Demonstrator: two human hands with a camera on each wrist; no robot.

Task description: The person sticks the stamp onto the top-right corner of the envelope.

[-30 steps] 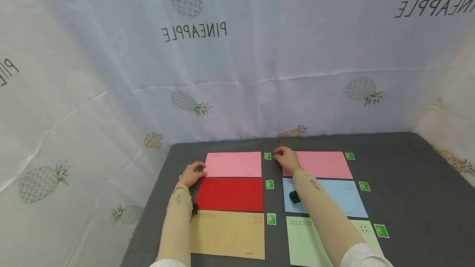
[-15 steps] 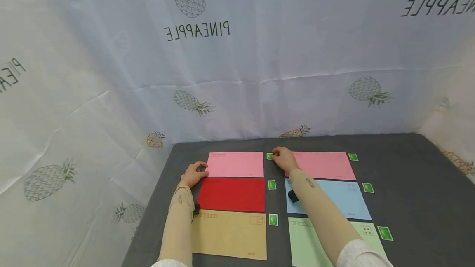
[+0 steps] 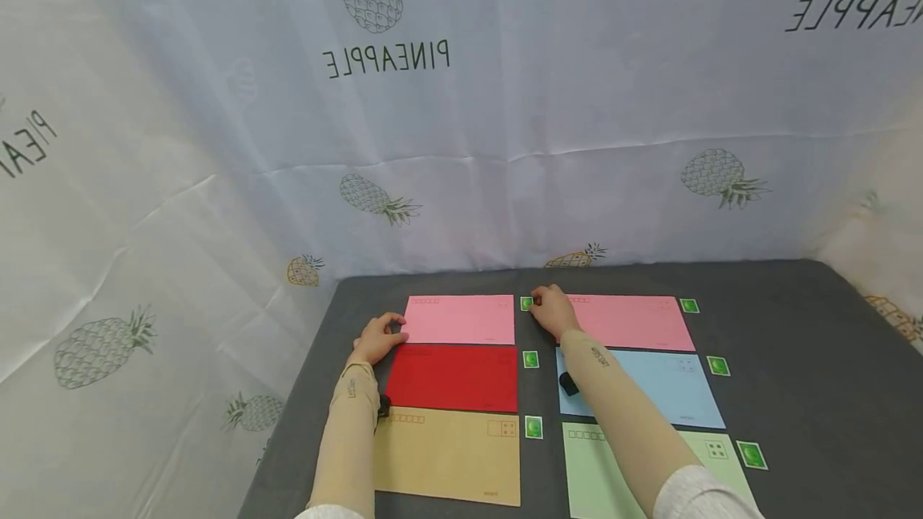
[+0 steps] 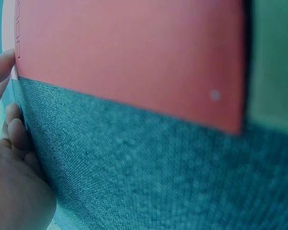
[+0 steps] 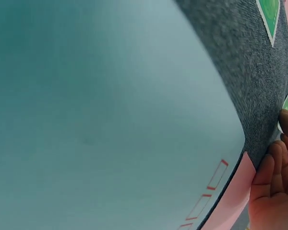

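In the head view, my left hand point(image 3: 376, 336) rests by the left edge of the far-left pink envelope point(image 3: 461, 319), a fingertip touching that edge. The left wrist view shows its thumb side close to the red envelope point(image 4: 134, 52). My right hand point(image 3: 555, 312) reaches over the left end of the other pink envelope point(image 3: 627, 322). Its fingertips pinch the right edge of a small green stamp point(image 3: 526, 303) with a white border, lying between the two pink envelopes. In the right wrist view the fingers partly cover this stamp point(image 5: 287, 103).
Below lie a red envelope point(image 3: 454, 378), a tan envelope point(image 3: 447, 455), a blue envelope point(image 3: 678, 391) and a green envelope point(image 3: 598, 471). Several more green stamps, such as one stamp point(image 3: 534, 427), lie right of the envelopes on the dark grey table point(image 3: 815, 359). A pineapple-print curtain point(image 3: 476, 118) surrounds the table.
My right hand has moved slightly left, from beside the green stamp onto its right edge. My left hand stays at the pink envelope's edge. The head view has shifted a little.
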